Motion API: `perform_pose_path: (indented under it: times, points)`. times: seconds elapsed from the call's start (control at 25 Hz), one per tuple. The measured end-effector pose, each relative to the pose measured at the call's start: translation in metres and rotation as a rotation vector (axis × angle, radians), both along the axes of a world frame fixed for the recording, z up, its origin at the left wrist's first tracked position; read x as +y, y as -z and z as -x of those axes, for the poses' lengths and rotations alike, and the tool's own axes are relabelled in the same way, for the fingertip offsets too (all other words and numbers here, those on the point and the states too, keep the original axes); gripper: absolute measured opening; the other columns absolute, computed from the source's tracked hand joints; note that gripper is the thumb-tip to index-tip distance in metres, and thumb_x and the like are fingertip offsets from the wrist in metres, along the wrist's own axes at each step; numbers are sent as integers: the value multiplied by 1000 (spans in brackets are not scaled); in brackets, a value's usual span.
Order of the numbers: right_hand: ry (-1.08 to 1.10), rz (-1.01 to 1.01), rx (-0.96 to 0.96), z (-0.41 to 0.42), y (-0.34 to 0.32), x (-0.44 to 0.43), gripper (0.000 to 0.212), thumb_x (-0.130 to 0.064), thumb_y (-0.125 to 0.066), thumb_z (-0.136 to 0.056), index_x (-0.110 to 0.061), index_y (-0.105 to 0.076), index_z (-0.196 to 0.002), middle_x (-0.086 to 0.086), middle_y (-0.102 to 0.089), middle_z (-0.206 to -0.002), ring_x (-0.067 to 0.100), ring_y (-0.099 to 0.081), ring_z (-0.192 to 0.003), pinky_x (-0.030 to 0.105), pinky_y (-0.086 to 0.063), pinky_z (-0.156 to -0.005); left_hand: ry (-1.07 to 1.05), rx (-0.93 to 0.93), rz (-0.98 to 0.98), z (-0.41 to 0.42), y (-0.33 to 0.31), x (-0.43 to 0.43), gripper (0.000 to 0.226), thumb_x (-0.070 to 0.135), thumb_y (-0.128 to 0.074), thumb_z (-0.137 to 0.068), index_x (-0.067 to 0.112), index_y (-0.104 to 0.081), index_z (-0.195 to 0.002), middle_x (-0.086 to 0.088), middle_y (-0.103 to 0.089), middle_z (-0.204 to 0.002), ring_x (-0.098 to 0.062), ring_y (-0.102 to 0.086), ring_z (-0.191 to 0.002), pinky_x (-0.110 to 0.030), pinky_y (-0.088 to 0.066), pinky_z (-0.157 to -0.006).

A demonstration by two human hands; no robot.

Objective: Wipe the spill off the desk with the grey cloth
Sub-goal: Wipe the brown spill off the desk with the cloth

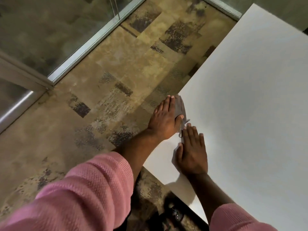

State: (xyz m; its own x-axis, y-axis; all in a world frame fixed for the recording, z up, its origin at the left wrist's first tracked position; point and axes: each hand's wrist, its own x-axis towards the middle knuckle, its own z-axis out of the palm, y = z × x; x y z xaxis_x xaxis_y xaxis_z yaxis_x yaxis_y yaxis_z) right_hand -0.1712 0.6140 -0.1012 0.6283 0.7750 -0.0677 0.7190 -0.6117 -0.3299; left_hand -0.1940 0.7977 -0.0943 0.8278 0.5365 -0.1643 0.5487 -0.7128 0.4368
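The grey cloth (181, 106) lies at the left edge of the white desk (250, 97), partly hanging over it. My left hand (164, 119) lies over the cloth from the floor side, fingers straight and thumb pressed onto it. A thin tail of the cloth runs down toward my right hand (191, 150). That hand rests flat, palm down, on the desk just below the cloth, its index fingertip touching the tail. I can make out no spill on the white surface. Part of the cloth is hidden beneath my left palm.
Mottled tan and dark carpet (108, 97) covers the floor to the left of the desk. A glass partition with a metal frame (86, 47) runs along the far left. Something dark (175, 212) sits on the floor beneath the desk's near corner.
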Motion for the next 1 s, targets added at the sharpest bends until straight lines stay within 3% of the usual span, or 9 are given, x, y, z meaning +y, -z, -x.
perform_pose_path:
  times: [0.2, 0.32, 0.48, 0.8, 1.0]
  points:
    - [-2, -6, -42, -3, 11, -2, 65, -34, -33, -103, -10, -28, -163, 9, -23, -173, 23, -13, -162, 47, -10, -131, -74, -36, 63, -55, 0, 24, 69, 42, -46, -104, 2, -27, -157, -18, -45, -156, -32, -48, -139, -39, -40, -113]
    - [-24, 4, -57, -3, 14, -3, 66, -36, -26, -104, -8, -24, -164, 11, -19, -174, 25, -11, -162, 49, -10, -131, -154, -99, 32, 13, 0, 0, 62, 38, -46, -104, 1, -36, -153, -19, -54, -147, -31, -56, -130, -38, -46, -108]
    - [-47, 55, -57, -5, 15, -2, 67, -41, -16, -106, -12, -12, -167, 7, -8, -176, 25, -6, -163, 50, -8, -131, -164, 29, 29, 112, -4, -25, 62, 43, -37, -105, 3, -35, -153, -18, -54, -147, -32, -58, -126, -38, -49, -104]
    - [-32, 44, -53, -2, 12, -1, 67, -43, -20, -106, -12, -15, -166, 8, -12, -175, 23, -4, -163, 47, -3, -131, -203, 11, 7, -11, -2, 4, 60, 42, -47, -104, 3, -43, -150, -19, -61, -139, -33, -62, -121, -38, -49, -99]
    - [-69, 134, -39, -5, 12, -4, 69, -46, -17, -107, -12, -10, -166, 8, -3, -176, 24, 2, -163, 50, -5, -131, -296, -69, 24, 125, -3, -35, 53, 38, -45, -104, 7, -47, -147, -18, -65, -130, -35, -65, -112, -38, -55, -90]
